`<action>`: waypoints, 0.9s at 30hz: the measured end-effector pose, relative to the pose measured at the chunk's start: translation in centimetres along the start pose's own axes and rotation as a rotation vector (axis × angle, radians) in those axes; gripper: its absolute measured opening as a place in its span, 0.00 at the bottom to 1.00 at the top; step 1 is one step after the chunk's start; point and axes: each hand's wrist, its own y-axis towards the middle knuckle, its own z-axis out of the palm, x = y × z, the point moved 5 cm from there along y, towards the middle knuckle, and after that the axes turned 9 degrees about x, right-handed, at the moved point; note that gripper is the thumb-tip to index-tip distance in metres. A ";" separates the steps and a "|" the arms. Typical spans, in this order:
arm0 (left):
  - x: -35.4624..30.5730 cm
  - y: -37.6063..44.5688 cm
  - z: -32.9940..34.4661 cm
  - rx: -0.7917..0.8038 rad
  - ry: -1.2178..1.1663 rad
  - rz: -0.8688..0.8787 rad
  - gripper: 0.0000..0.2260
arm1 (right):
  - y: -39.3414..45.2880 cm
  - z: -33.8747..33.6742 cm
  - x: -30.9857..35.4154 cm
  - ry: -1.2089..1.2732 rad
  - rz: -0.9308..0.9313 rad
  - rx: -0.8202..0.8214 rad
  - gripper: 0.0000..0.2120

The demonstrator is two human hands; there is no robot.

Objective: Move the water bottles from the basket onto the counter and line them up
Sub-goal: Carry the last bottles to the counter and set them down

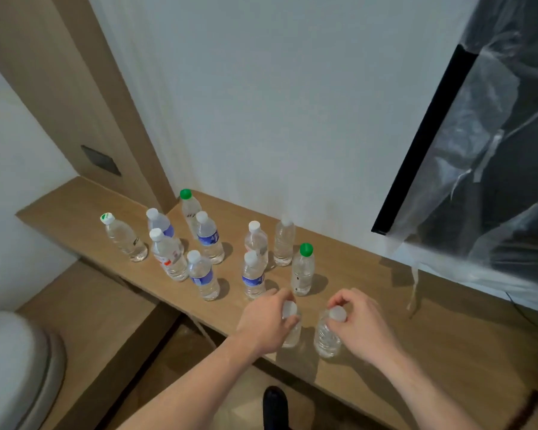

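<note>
Bottles stand all over the counter [385, 352] already; I count ten upright ones in a loose cluster toward the left and far side, and two more under the hands at the near edge.

The left hand [266, 324] curls its fingers around the neck of a clear bottle [292, 335] just below its white cap; the right hand [362, 325] pinches the cap of a second bottle [326, 336] just beside it; both bottles appear to rest upright on the wood, though whether their bases are fully down I cannot tell.

The basket is nowhere in view, so how many bottles are left in it cannot be judged from here; the moving part looks well advanced, perhaps finished with this pair.

The lining up is what remains; the cluster is ragged, with a green-capped bottle [189, 212] far back by the wall, another green-capped one [303, 271] close to the hands, and a bottle at the left [125, 237] standing apart from the rest; nothing yet forms a clean row; my guess is that every bottle needs nudging into one line along the counter.
</note>
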 end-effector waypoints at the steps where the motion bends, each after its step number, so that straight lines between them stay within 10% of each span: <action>1: 0.3 0.9 0.0 0.022 0.023 0.021 0.14 | 0.6 0.3 0.0 0.025 0.020 0.006 0.13; 27: 6.1 2.6 -6.4 0.279 0.152 0.487 0.28 | 1.3 6.1 4.7 -0.049 0.447 -0.358 0.21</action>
